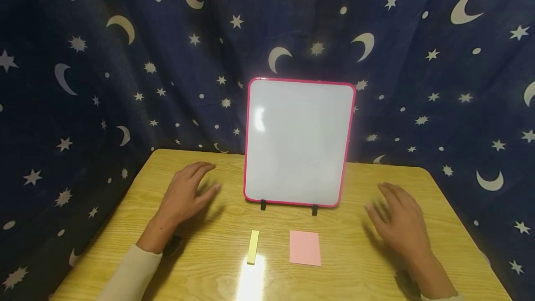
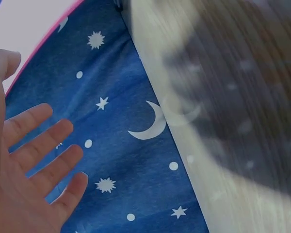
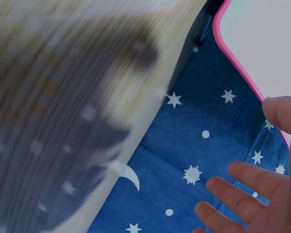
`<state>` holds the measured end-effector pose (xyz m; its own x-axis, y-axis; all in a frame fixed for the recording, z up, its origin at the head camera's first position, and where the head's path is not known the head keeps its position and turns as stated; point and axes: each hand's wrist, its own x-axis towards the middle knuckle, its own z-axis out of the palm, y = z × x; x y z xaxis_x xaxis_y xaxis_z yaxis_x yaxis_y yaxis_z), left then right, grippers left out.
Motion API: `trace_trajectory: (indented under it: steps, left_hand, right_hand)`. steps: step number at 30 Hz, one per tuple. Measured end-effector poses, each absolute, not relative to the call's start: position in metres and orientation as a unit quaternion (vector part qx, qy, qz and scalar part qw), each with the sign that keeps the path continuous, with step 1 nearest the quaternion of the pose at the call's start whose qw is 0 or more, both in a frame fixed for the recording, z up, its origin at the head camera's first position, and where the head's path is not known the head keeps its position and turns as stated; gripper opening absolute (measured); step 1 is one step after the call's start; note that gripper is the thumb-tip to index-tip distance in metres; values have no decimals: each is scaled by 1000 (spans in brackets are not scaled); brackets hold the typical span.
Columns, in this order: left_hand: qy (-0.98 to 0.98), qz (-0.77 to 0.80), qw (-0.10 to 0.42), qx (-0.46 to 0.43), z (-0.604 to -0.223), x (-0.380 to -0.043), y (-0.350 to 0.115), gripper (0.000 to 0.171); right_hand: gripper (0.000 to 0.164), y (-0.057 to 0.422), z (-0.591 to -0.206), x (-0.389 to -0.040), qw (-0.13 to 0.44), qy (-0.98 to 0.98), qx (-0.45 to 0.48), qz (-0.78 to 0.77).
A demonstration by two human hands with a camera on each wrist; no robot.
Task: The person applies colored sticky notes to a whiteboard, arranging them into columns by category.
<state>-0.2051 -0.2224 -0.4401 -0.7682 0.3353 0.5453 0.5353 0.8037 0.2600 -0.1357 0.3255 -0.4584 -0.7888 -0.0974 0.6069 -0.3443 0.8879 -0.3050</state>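
My left hand (image 1: 184,196) is held over the left part of the table, fingers relaxed and holding nothing. Over the right part, my right hand (image 1: 401,222) also has loose, slightly bent fingers with nothing in them. Between the hands lie a narrow yellow sticky-note pad (image 1: 252,247) and a square pink sticky note pad (image 1: 305,248), side by side. Behind them a whiteboard (image 1: 298,143) with a pink frame stands upright, its surface blank. In the left wrist view the fingers (image 2: 53,136) are spread apart; the right wrist view shows similarly parted fingers (image 3: 247,194).
Two small black feet (image 1: 263,205) hold the whiteboard's lower edge on the wooden table (image 1: 200,264). A dark blue curtain (image 1: 138,73) with moons and stars hangs behind the table and along its sides. Light glares off the table's front.
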Motion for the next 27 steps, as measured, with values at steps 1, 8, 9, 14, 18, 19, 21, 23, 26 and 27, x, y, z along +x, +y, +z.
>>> trace_trajectory:
  steps: [1,8,9,14,18,19,21,23,26,27]
  left_hand:
    - [-918,-206,243,-237,-440,-204,-221,55]
    - [-913,-208,244,-252,-435,-199,-214,54]
    - [-911,-209,245,-256,-435,-199,-213,54]
    - [-908,-212,243,-267,-434,-196,-209,54]
    - [-909,-209,238,-269,-434,-193,-206,54]
    - [-909,-209,237,-271,-435,-193,-204,54]
    - [-909,-207,237,-274,-435,-192,-202,53]
    - [-907,-207,235,-281,-435,-191,-199,53]
    - [-905,-207,232,-291,-434,-189,-195,53]
    - [-904,-208,231,-295,-434,-189,-193,53]
  right_hand:
    - [62,325,-459,-136,302,-924,121,203]
    - [61,318,-457,-133,296,-924,124,206]
    - [61,317,-456,-132,297,-924,125,207]
    - [62,314,-457,-132,313,-916,144,205]
    - [64,310,-455,-132,323,-910,163,204]
    - [64,309,-455,-131,323,-909,167,205]
    - [65,307,-454,-131,320,-909,173,205]
    - [65,306,-453,-130,317,-909,175,205]
    - [64,304,-453,-130,312,-911,176,205]
    - [64,303,-453,-130,312,-911,176,204]
